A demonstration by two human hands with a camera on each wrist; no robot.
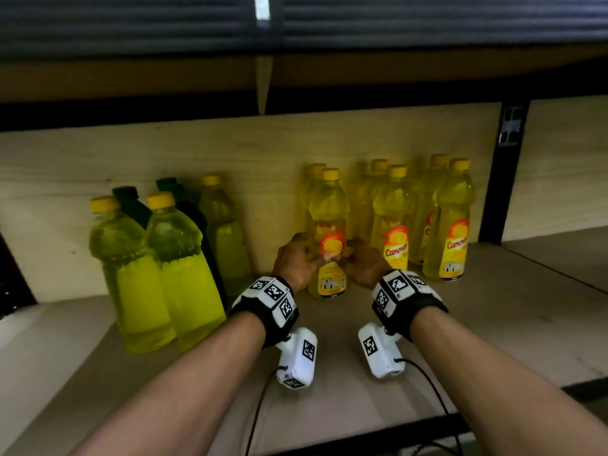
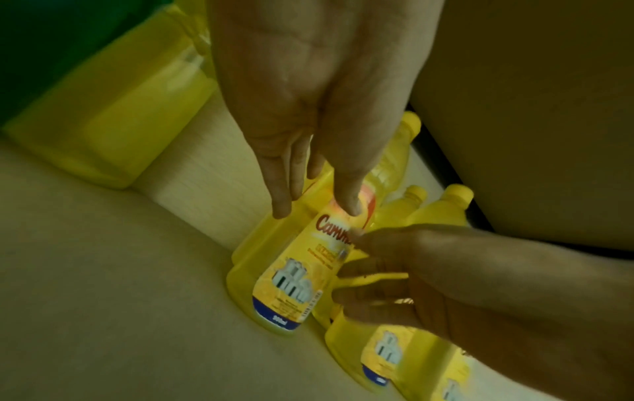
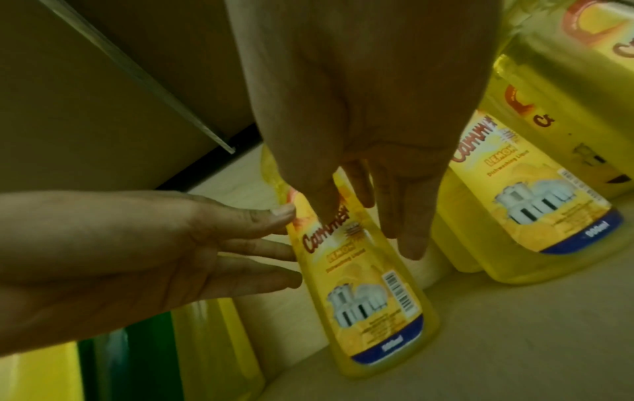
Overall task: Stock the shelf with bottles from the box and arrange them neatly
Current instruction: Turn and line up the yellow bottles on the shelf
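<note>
While both hands flank one yellow dish-soap bottle point(image 1: 329, 235) on the shelf point(image 1: 493, 324), neither has a real grip on it. The left hand point(image 1: 296, 261) lies against the bottle's left side with its fingers point(image 3: 271, 255) nearly straight and its thumb on the label; the right hand point(image 1: 365, 261) meets the other side, fingers point(image 2: 363, 282) loosely extended, tips on or just beside the plastic. It reads as a light steadying or turning touch, probably to square the label to the front.

The bottle stands upright near the middle of the shelf, toward the back wall, with another of its kind directly behind it. Just to its right stand two more pairs of the same soap bottles point(image 1: 450, 222), reaching toward the shelf's right-hand upright. Well apart to the left is a cluster of taller green-yellow bottles point(image 1: 158, 264) with a couple of dark green ones among them. The box is not in view.

The risk here is a topple. The bottle is tall and narrow-based, and a push high on its body from one hand without the other matching it could tip it into the bottle behind or into the neighbouring pair. A gap between this bottle and the pair on its right also leaves the row uneven if it is let be.
</note>
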